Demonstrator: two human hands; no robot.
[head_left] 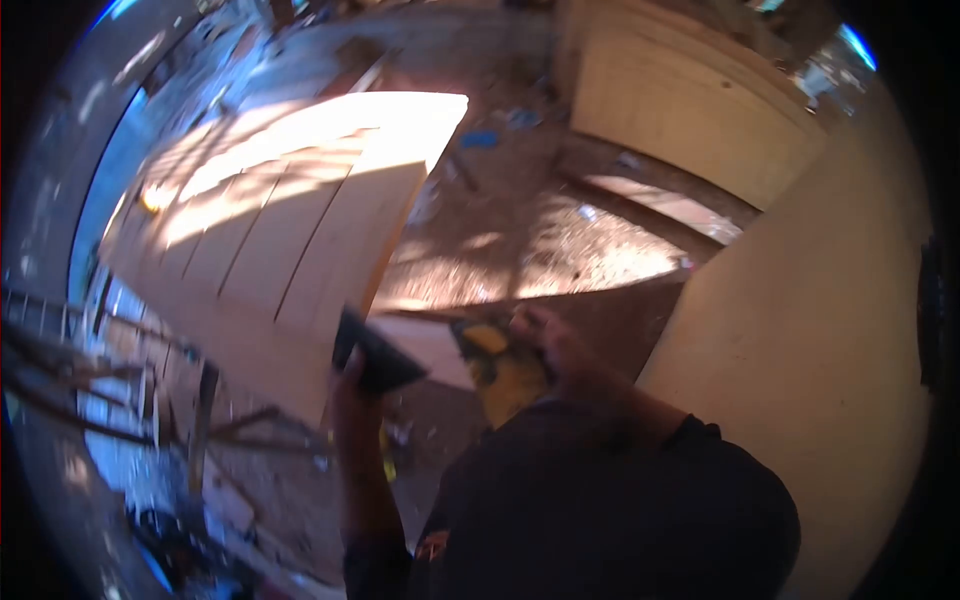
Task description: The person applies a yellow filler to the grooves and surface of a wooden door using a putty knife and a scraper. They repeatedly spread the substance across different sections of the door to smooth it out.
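Observation:
My left hand (350, 380) is closed on a dark, flat sheet (382, 358) with straight edges, held near the close end of a slatted wooden panel (300, 350). Just to its right, my right hand (560, 350) is in front of my chest, its fingers at the upper edge of a yellow-and-dark piece (510, 388). That piece looks thin and patchy in colour, but blur hides what kind of thing it is. Behind the two hands runs a pale board edge (425, 345).
A large smooth wooden board (790, 370) stands close on my right. Beyond it is another wooden panel (690, 100). Sunlit ground (610, 245) with scattered debris lies ahead. Wooden supports (205, 420) stand at the left below the slatted panel.

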